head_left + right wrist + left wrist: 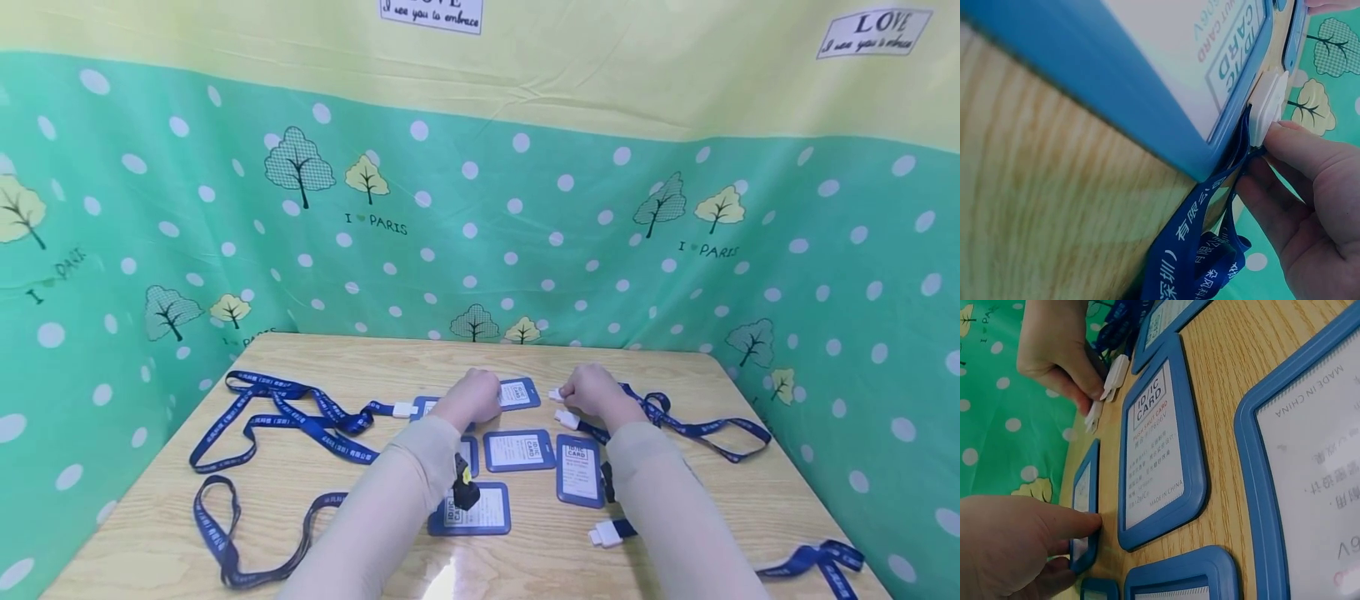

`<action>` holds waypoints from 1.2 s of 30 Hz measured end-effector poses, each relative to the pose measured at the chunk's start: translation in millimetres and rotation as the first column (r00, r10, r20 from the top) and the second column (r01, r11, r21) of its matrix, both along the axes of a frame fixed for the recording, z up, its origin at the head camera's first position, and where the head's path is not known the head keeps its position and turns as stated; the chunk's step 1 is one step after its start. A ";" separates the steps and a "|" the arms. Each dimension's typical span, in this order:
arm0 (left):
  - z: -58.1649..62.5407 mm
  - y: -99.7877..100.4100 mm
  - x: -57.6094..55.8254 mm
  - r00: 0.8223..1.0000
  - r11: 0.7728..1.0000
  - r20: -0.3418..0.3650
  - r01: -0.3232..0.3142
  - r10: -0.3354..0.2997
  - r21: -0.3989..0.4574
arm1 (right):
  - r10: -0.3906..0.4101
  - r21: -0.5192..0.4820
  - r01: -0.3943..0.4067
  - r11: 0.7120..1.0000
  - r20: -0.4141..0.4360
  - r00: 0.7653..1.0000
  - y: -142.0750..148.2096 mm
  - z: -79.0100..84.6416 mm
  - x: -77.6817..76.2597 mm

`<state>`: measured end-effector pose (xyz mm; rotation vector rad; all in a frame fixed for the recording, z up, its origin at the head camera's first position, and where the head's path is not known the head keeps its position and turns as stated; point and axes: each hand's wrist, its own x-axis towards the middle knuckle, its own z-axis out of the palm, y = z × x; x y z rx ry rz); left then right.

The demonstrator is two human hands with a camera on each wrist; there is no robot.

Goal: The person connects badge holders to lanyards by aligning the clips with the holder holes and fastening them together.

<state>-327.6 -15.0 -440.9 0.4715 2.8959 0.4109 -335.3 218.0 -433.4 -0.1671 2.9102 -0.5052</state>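
Note:
At the back of the table, my left hand (474, 398) pinches the end of a blue-framed ID card holder (519, 393). Its thumb lies along the frame of that holder (1087, 487) in the left wrist view. To the right, the thumb and fingers of my right hand (597, 392) grip the white plastic clip (555, 394) of a blue lanyard (705, 429). The clip (1267, 106) points towards the held holder, with a gap between them. A second white clip (567, 418) lies just in front of the right hand.
Several more card holders lie in front of the hands, including one in the middle (519, 451) and one upright to the right (579, 471). Lanyards spread over the left side (255, 417). Another white clip (609, 532) lies near the right forearm. A patterned curtain (480, 217) hangs behind the table.

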 end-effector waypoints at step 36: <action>4.9 -3.6 -3.6 0.993 0.993 0.043 0.113 -0.111 -0.030 | 0.069 0.043 -0.068 0.997 -0.010 0.998 -3.2 2.8 -2.5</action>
